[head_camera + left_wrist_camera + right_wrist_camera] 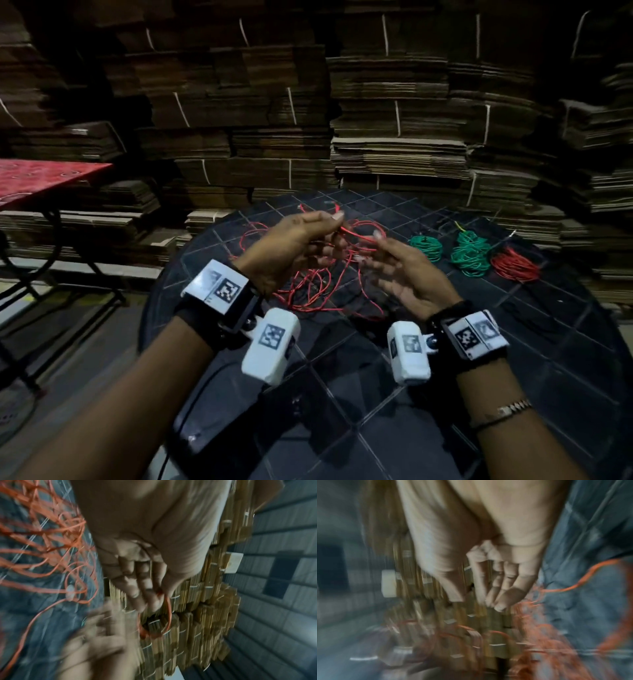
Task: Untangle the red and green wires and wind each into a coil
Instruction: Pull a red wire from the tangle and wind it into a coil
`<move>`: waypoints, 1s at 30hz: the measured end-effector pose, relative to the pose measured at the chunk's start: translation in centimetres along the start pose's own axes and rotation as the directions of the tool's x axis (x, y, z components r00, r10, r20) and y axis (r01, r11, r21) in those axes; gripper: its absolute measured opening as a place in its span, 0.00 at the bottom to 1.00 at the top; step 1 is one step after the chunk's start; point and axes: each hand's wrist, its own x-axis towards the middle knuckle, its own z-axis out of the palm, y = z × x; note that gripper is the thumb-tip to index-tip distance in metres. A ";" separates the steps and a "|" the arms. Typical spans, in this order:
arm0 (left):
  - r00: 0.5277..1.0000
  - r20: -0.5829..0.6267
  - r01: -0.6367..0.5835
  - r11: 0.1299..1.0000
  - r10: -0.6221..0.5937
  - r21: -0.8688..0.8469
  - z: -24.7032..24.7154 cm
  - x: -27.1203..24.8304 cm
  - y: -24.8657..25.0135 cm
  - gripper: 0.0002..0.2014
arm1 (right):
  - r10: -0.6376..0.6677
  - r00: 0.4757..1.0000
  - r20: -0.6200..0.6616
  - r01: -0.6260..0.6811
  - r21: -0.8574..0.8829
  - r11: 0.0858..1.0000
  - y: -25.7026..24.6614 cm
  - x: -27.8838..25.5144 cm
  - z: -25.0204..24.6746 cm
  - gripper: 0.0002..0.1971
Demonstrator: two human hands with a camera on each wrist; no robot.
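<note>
A loose tangle of red wire (318, 284) is spread over the black tiled table (555, 346). My left hand (337, 219) is raised above it, thumb and fingers pinching a strand of this red wire. The left wrist view shows that pinch (159, 595), with a small red loop (169, 616) hanging below the fingertips. My right hand (373, 246) hovers just right of the strand with relaxed, spread fingers. In the blurred right wrist view it (488, 599) holds nothing. Two green coils (426, 245) (471, 257) and a red coil (515, 265) lie at the right.
Tall stacks of flattened cardboard (394, 113) stand close behind the table. A red-topped table on a black metal frame (44, 178) is at the left, with grey floor (85, 329) between it and my table.
</note>
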 end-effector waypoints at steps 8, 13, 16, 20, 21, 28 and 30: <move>0.977 -0.198 -0.086 0.995 0.074 -0.051 4.2 2.0 -2.4 0.11 | -0.208 0.977 0.054 0.213 -0.096 0.972 -2.3 -2.0 -0.9 0.17; 0.977 -0.208 -0.103 0.967 0.054 -0.233 6.1 3.4 -4.1 0.10 | -0.213 0.967 -0.138 0.245 0.294 0.924 -3.0 -1.6 -1.9 0.08; 0.988 -0.152 -0.072 0.813 -0.020 -0.578 6.8 3.6 -4.1 0.20 | -0.192 0.976 -0.106 0.219 0.527 0.821 -3.2 -2.2 -1.4 0.09; 0.999 -0.052 -0.039 0.562 -0.008 -0.826 6.6 4.5 -4.6 0.08 | -0.256 0.965 -0.052 0.216 0.710 0.671 -3.1 -2.1 -2.1 0.16; 0.999 -0.041 -0.023 0.545 -0.021 -0.838 6.6 4.6 -4.9 0.06 | -0.271 0.962 -0.034 0.211 0.722 0.659 -3.0 -1.8 -2.5 0.16; 1.000 0.016 0.009 0.568 0.008 -0.823 6.2 3.8 -5.5 0.31 | -0.322 0.945 -0.050 0.263 0.700 0.664 -2.3 -0.5 -3.9 0.14; 0.995 -0.097 -0.087 0.571 0.014 -0.816 5.6 3.8 -5.0 0.30 | -0.323 0.940 -0.113 0.309 0.683 0.661 -2.3 -0.3 -4.1 0.15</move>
